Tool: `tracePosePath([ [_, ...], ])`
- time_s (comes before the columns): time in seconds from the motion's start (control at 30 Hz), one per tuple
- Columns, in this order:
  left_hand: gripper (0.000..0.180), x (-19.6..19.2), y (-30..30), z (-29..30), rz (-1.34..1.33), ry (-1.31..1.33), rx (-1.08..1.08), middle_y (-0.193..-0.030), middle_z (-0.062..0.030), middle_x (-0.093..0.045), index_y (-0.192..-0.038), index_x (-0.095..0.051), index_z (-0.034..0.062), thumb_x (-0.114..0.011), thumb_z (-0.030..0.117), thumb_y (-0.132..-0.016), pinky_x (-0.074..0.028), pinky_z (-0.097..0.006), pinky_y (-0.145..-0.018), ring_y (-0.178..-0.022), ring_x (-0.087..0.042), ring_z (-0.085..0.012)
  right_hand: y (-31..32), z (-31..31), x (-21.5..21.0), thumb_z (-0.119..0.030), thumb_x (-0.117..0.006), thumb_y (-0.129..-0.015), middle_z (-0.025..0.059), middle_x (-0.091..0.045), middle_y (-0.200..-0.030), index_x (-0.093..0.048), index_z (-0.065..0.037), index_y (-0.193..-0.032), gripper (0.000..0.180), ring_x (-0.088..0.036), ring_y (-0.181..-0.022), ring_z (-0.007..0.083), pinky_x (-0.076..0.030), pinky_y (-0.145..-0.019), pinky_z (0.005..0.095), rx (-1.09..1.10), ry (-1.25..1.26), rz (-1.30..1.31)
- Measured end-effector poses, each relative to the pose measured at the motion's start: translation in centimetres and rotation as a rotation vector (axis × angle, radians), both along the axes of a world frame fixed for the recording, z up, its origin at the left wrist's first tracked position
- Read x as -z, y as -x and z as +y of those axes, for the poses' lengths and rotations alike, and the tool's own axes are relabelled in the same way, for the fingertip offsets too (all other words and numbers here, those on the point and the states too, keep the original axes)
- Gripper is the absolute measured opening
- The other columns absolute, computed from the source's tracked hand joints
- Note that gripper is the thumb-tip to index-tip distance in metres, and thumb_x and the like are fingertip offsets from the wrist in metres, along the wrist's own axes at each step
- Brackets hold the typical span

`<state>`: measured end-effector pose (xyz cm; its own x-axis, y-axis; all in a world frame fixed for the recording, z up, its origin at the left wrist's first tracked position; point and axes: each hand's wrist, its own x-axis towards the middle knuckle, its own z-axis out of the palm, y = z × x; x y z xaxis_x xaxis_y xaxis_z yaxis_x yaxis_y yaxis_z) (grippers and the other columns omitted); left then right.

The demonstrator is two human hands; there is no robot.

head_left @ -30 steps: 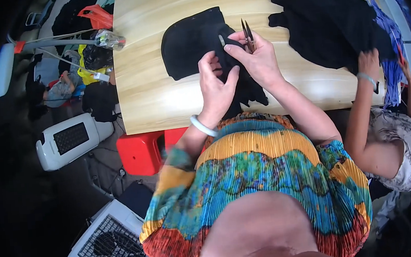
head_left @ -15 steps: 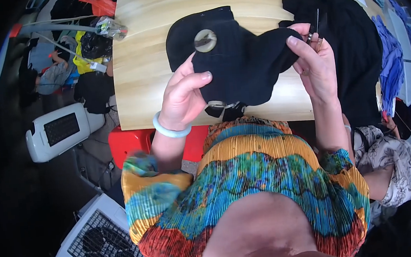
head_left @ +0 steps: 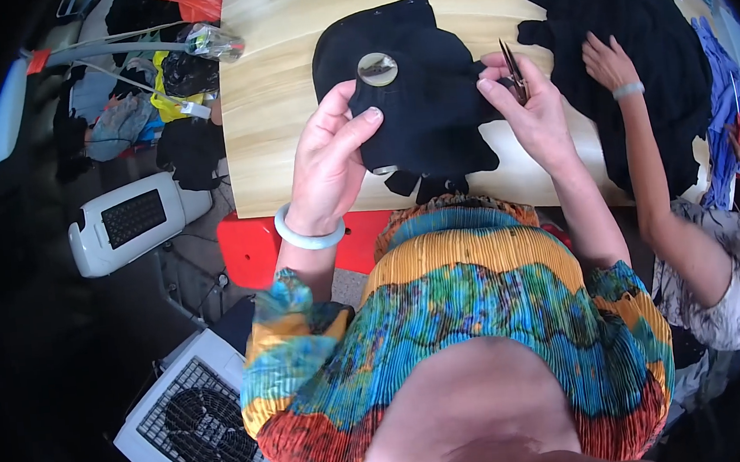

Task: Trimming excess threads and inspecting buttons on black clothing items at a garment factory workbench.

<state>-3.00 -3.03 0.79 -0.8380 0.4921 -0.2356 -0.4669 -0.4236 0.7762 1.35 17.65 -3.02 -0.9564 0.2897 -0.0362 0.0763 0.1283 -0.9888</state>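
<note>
A black cloth piece (head_left: 419, 79) is spread between my hands just over the near side of the table. My left hand (head_left: 329, 147) is closed on its left edge, thumb on top and fingers behind. Close to that thumb a round, pale, shiny disc (head_left: 377, 70) shows on the cloth; I cannot tell what it is. In my right hand (head_left: 530, 110) is a small pair of scissors (head_left: 512, 70), its thin blades pointing up and away. The same hand's thumb and fingertips meet at the cloth's right edge. Part of the cloth hangs toward my lap.
At the right, a co-worker's hand (head_left: 611, 63) lies on a large black cloth pile (head_left: 631, 11). Purple cloth (head_left: 730, 107) hangs beyond. A red stool (head_left: 246, 251) stands under the table (head_left: 271, 82). White fan-like appliances (head_left: 199, 427) and bagged cloth (head_left: 180, 76) are at the left.
My right hand has moved left and a little down, and the cloth now lies flatter, its right part less stretched out. The co-worker's arm has reached in over the black pile.
</note>
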Motion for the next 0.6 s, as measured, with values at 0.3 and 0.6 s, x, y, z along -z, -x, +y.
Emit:
tracePosePath([
  [0.3, 0.022, 1.0, 0.8, 1.5, -0.003, -0.016, 0.011, -0.096, -0.0044, -0.054, -0.105, -0.047, 0.0011, -0.045, 0.002, -0.083, -0.041, -0.022, -0.079, -0.088, -0.051, -0.009, 1.8, -2.7, -2.1, -0.011, -0.065, -0.068, -0.0028, -0.052, -0.075, -0.057, -0.001, -0.087, 0.022, -0.029, -0.048, 0.0007, -0.027, -0.044, 0.0153, -0.147, -0.045, 0.149],
  [0.6, 0.011, 3.1, 1.4, 0.5, -0.175, -0.008, 0.048, -0.083, 0.0001, -0.052, -0.09, -0.051, 0.0033, -0.046, 0.01, -0.082, -0.037, -0.019, -0.072, -0.078, -0.048, -0.0064, 2.6, -4.0, -0.1, -0.008, -0.063, -0.069, 0.0077, -0.056, -0.076, -0.055, 0.001, -0.08, 0.016, -0.053, -0.057, 0.0172, -0.042, -0.051, 0.0247, -0.22, -0.314, 0.369],
])
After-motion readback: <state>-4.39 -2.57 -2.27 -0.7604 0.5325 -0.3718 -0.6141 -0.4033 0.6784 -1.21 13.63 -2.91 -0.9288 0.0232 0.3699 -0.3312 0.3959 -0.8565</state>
